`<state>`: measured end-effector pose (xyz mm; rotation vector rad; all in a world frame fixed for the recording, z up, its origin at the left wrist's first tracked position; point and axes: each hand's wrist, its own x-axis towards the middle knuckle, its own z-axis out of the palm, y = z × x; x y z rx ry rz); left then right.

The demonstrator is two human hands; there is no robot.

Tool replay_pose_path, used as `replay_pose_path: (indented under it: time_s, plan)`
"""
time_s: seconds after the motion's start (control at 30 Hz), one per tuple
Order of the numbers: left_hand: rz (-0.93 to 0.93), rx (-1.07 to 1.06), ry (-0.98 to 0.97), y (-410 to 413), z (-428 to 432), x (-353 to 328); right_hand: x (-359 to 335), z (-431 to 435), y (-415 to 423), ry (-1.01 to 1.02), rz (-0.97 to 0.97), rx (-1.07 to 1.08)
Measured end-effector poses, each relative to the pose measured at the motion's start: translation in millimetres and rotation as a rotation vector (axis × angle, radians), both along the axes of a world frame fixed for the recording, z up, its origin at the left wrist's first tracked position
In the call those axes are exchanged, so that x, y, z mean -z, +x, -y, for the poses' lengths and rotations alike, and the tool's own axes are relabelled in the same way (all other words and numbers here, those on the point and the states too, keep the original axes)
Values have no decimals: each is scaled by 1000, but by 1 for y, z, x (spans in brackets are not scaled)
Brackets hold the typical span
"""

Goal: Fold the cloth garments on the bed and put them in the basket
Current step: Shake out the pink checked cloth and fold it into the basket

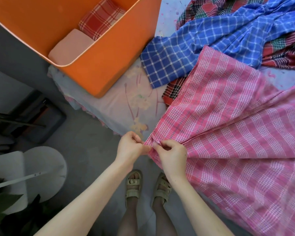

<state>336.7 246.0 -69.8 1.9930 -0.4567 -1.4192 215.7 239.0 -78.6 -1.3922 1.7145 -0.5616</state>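
Pink plaid cloth [228, 133] spread over the bed [119, 106] edge, fanning out to the right of both hands; near corner is lifted off the mattress. Left hand [130, 147] and right hand [172, 155] almost touching, each pinching that corner's hem, probably matching 2 edges before the first fold. Blue check cloth [194, 48] and red tartan cloth [283, 53] lie crumpled beyond the hands, unfolded. Orange basket [109, 57] up-left of the left hand, within reach, already holds 2 folded pieces.
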Motion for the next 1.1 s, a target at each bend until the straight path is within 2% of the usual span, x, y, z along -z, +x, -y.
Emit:
replay_pose_path:
  time_s: [0.1,0.23,0.3,0.43,0.5,0.6,0.73,0.8,0.9,1.0,1.1]
  plan:
    - [-36,57,-5,-1,0,-4,-4,-3,-3,-9,27,-55]
    - [-229,11,8,1,3,-10,-9,-12,-9,-24,26,-225]
    - [-269,0,10,0,5,-13,-10,-17,-13,-69,-2,-292]
    - [-301,-8,12,-4,9,-19,-14,-18,-16,-172,-64,-334]
    - [-231,62,-3,-7,12,-23,-18,-15,-19,-218,-88,-327]
    - [-132,203,-46,-11,21,-37,-31,-9,-32,-213,-21,-289]
    - [-134,396,-57,-26,37,-66,-58,-2,-56,-151,93,-186]
    - [-42,581,-108,-37,49,-82,-78,0,-70,-135,134,-160]
    - [127,905,-292,-54,63,-107,-112,3,-91,-145,146,-145]
    - [269,1107,-482,-74,79,-149,-157,10,-118,-198,100,-170]
    - [193,1281,-685,-98,96,-196,-217,12,-145,-288,64,-160]
